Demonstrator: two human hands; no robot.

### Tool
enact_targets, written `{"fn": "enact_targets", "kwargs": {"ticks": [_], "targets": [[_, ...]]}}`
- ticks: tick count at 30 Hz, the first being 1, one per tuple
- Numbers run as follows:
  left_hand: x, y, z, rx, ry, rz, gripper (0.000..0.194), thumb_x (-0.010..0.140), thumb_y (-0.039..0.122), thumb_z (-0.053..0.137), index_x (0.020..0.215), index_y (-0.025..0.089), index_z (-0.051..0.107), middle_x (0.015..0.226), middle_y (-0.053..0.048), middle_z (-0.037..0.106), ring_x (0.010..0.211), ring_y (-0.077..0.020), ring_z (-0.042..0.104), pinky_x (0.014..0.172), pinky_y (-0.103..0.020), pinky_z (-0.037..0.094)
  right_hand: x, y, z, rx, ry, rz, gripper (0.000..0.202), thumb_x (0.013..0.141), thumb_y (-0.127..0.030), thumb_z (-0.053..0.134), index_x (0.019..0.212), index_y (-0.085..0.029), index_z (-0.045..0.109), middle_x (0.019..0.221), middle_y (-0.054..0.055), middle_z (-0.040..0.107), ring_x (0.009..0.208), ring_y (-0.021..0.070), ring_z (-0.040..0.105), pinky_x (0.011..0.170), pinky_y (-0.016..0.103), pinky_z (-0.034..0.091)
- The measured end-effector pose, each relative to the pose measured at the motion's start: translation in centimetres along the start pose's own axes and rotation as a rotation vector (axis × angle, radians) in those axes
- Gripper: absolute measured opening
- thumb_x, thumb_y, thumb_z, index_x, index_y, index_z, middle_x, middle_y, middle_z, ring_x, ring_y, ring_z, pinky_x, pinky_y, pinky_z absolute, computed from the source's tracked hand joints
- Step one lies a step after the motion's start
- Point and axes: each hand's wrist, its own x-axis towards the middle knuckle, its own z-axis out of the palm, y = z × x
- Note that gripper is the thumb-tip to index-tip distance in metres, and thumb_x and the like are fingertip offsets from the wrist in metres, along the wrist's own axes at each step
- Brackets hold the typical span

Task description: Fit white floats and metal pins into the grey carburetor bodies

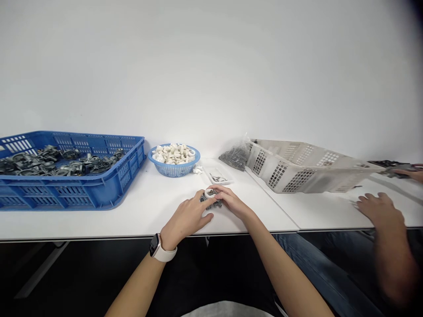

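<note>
A small grey part (pixel 217 204) with a white curved piece (pixel 209 193) on top rests on the white table in front of me. From the left, my left hand (pixel 188 215) grips the grey part, with the thumb stuck out below it. My right hand (pixel 229 200) curves over the same part from the other side, its fingertips at the white piece and partly hiding it. Just beyond my hands lies a shallow white tray (pixel 227 179) holding small dark screw-like pieces.
On the left stands a blue crate (pixel 109 193) of grey parts. A blue basket (pixel 175 171) holds white pieces. Behind the tray lies a clear bag (pixel 235 156) of small dark pieces beside a whitish crate (pixel 297 178). A co-worker's hand (pixel 381 209) is on the right.
</note>
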Motion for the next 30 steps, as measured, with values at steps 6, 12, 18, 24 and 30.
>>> {"fn": "enact_targets", "kwargs": {"ticks": [6, 12, 18, 24, 30], "targets": [[0.03, -0.03, 0.19, 0.017, -0.01, -0.009, 0.059, 0.101, 0.035, 0.054, 0.157, 0.037, 0.033, 0.148, -0.01, 0.045, 0.083, -0.0228, 0.07, 0.075, -0.038, 0.058, 0.04, 0.25, -0.02, 0.003, 0.014, 0.005, 0.037, 0.081, -0.027, 0.058, 0.114, -0.026, 0.073, 0.119, 0.004, 0.068, 0.107, 0.0249, 0.057, 0.087, 0.033, 0.044], [0.08, 0.03, 0.59, 0.027, -0.021, -0.025, 0.07, 0.099, 0.033, 0.056, 0.16, 0.039, 0.023, 0.149, -0.012, 0.043, 0.087, -0.0256, 0.071, 0.077, -0.04, 0.058, 0.29, 0.68, -0.07, 0.019, 0.044, 0.008, 0.035, 0.082, -0.028, 0.058, 0.113, -0.027, 0.074, 0.113, 0.003, 0.068, 0.105, 0.0247, 0.058, 0.086, 0.033, 0.043], [0.14, 0.19, 0.77, 0.017, -0.035, -0.038, 0.073, 0.098, 0.031, 0.056, 0.161, 0.037, 0.019, 0.15, -0.014, 0.041, 0.089, -0.0259, 0.071, 0.076, -0.039, 0.058, 0.41, 0.84, -0.03, 0.018, 0.08, 0.025, 0.036, 0.08, -0.03, 0.059, 0.112, -0.025, 0.075, 0.113, 0.005, 0.069, 0.102, 0.0259, 0.059, 0.084, 0.035, 0.046], [0.15, 0.14, 0.97, 0.032, -0.034, -0.038, 0.074, 0.097, 0.032, 0.057, 0.161, 0.035, 0.019, 0.151, -0.015, 0.041, 0.088, -0.0265, 0.071, 0.076, -0.04, 0.058, 0.33, 0.77, 0.08, 0.032, 0.094, 0.023, 0.036, 0.08, -0.03, 0.06, 0.112, -0.023, 0.075, 0.107, 0.006, 0.07, 0.1, 0.0271, 0.061, 0.085, 0.037, 0.047], [0.2, 0.16, 0.87, 0.032, -0.043, -0.045, 0.073, 0.098, 0.032, 0.056, 0.161, 0.036, 0.018, 0.152, -0.015, 0.04, 0.086, -0.025, 0.071, 0.075, -0.038, 0.057, 0.43, 0.81, 0.01, 0.021, 0.086, 0.021, 0.036, 0.08, -0.03, 0.06, 0.112, -0.024, 0.075, 0.104, 0.006, 0.07, 0.098, 0.0266, 0.062, 0.085, 0.037, 0.047]]}}
